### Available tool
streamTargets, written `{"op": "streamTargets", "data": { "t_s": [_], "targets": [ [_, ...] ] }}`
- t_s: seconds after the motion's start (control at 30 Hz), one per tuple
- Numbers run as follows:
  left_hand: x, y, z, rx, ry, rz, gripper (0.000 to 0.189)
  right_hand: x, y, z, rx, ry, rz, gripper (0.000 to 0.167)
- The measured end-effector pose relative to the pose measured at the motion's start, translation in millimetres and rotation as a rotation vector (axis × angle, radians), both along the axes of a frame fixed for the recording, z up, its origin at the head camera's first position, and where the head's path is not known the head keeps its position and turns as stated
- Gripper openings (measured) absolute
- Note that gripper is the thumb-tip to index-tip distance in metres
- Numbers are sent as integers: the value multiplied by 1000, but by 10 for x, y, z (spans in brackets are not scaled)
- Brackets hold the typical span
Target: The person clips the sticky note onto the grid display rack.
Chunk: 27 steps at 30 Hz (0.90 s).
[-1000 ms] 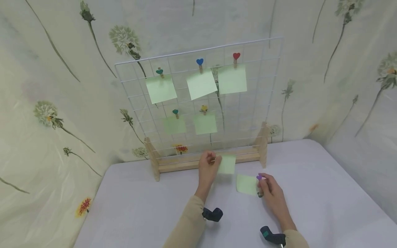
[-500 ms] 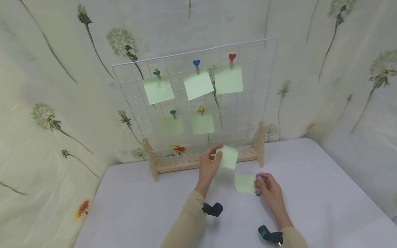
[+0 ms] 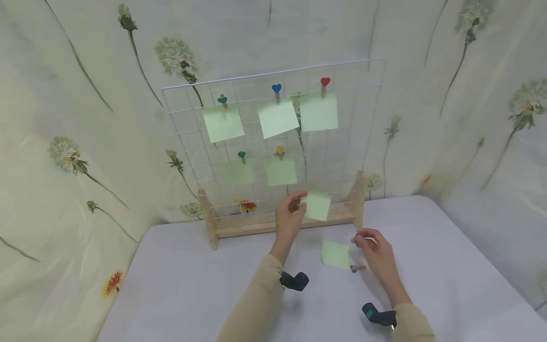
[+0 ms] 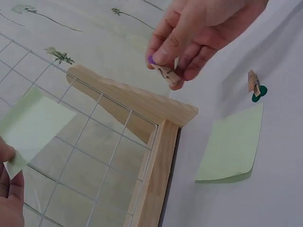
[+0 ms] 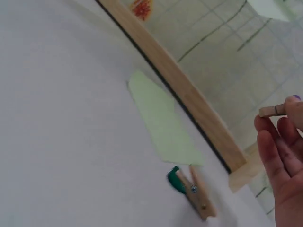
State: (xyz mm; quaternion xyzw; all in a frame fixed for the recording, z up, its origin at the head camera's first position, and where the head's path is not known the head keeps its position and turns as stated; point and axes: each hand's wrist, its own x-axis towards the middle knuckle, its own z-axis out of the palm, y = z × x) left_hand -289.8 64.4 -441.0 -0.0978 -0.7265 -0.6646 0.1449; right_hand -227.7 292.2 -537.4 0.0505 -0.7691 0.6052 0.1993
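My left hand pinches a pale green sticky note by its left edge, close in front of the lower part of the white wire grid. In my right hand a small wooden clothespin with a purple heart is pinched between thumb and fingers, above the table. Another green sticky note lies on the table below the hands. Beside it rests a wooden clothespin with a green heart.
Several green notes hang on the grid from heart clothespins, among them a blue one and a red one. A wooden base holds the grid upright on the white-covered table. Flower-printed cloth stands behind.
My left hand has raised the sticky note toward the grid. My right hand has lifted the purple-heart clothespin up, uncovering the green-heart clothespin on the table.
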Motion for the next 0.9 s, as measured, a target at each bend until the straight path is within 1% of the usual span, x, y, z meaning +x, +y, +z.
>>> {"op": "streamTargets", "data": {
  "t_s": [0.07,0.1,0.2,0.3,0.4,0.5,0.6,0.8,0.9],
  "targets": [
    [-8,14,23,21,8,-10,29,-35,-2,124,-10,42,16,24],
    [-9,21,40,26,11,-14,29,-44,-11,210,3,54,13,23],
    [-26,49,86,21,28,-14,30,-63,-38,482,75,92,12,22],
    [-50,77,135,11,31,-10,33,-70,-71,735,161,110,13,22],
    [-69,99,177,18,25,-14,35,-88,-91,885,210,108,30,24],
    [-78,113,201,39,21,-25,37,-102,-103,948,221,100,48,24],
    [-91,117,208,47,24,-32,38,-115,-112,964,227,99,54,24],
    [-102,100,235,33,33,-42,40,-161,-122,970,270,115,38,23],
    [-108,91,255,34,52,-65,40,-248,-96,927,289,126,32,23]
  ]
}}
